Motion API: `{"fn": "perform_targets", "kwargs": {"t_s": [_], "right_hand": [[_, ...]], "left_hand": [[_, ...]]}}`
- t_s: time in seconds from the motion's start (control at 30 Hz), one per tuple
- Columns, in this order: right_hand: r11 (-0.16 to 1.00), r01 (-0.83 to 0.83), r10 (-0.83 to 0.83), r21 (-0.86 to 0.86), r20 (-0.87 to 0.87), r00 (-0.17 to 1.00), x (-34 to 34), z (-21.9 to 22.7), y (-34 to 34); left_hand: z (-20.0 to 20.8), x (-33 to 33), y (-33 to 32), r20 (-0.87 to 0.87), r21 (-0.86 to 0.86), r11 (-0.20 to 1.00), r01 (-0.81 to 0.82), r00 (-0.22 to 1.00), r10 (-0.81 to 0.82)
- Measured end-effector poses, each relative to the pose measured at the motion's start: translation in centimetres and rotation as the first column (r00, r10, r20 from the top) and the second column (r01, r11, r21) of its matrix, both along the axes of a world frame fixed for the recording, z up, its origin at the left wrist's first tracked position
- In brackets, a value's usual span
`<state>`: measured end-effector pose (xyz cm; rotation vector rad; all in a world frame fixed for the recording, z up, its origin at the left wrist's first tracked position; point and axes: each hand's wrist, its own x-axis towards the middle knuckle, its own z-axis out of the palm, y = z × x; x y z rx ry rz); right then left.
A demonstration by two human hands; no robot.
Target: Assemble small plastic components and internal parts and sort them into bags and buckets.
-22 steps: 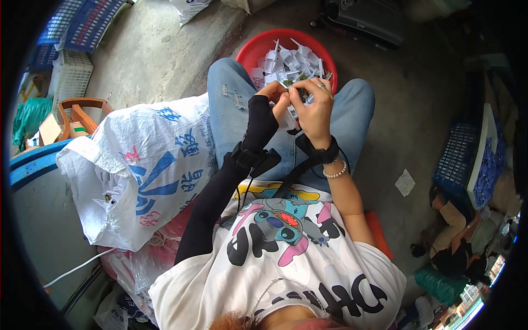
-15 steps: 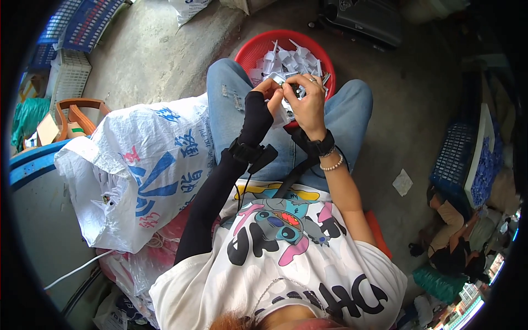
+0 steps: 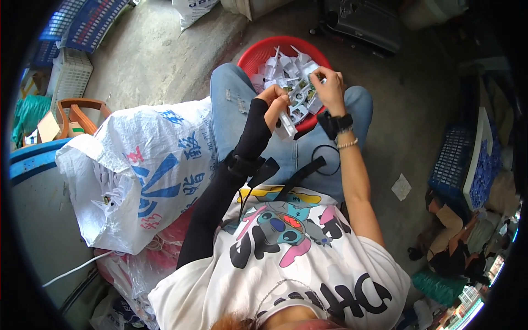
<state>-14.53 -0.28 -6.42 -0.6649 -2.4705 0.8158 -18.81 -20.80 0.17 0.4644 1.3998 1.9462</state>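
My left hand (image 3: 268,104), in a black fingerless sleeve, grips a white plastic piece (image 3: 287,127) that sticks out below the fingers toward my lap. My right hand (image 3: 329,91) hovers at the right side of a red basket (image 3: 247,61) with its fingertips pinched together. Something small and greenish shows at those fingertips, too small to name. Inside the basket lies a heap of white plastic parts (image 3: 290,67), several with thin stems and some with greenish bits. The basket stands on the floor between my knees.
To my left stands a white woven sack (image 3: 170,148) with more white parts in its open mouth. A blue-rimmed drum (image 3: 38,165) is beyond it. Dark suitcase (image 3: 363,25) at the far right; blue crate (image 3: 452,159) along the right. Paper scrap (image 3: 401,187) on the floor.
My hands have parted from working together above the basket. The right hand moved right; the left came slightly nearer with the white piece. More of the heap now shows.
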Motion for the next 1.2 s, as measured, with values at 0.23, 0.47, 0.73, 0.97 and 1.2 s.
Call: {"fn": "perform_targets", "kwargs": {"t_s": [0.23,0.47,0.73,0.97,1.2], "right_hand": [[0.996,0.046,-0.008,-0.076,0.439,0.898,-2.4,-9.5,6.2],[0.978,0.186,-0.201,0.092,0.635,0.746,-3.2,-19.8,8.4],[0.873,-0.371,0.315,-0.317,-0.214,0.925,-2.9,2.1,0.1],[0.761,-0.606,0.458,-0.229,-0.472,0.753,6.8,17.1,-7.5],[0.874,-0.33,0.133,-0.356,-0.478,0.868,7.9,16.0,-7.4]], "left_hand": [[3.4,0.1,-1.3,0.006,0.121,0.992,0.032,0.999,-0.033],[6.6,1.2,-1.6,-0.07,0.15,0.987,0.049,0.997,-0.039],[7.9,1.9,-2.8,-0.108,0.095,0.994,-0.058,0.992,0.068],[8.6,2.1,-0.9,-0.155,0.063,0.997,-0.055,0.986,0.064],[9.1,2.6,-1.2,-0.165,0.079,0.996,0.043,0.986,-0.029]]}}
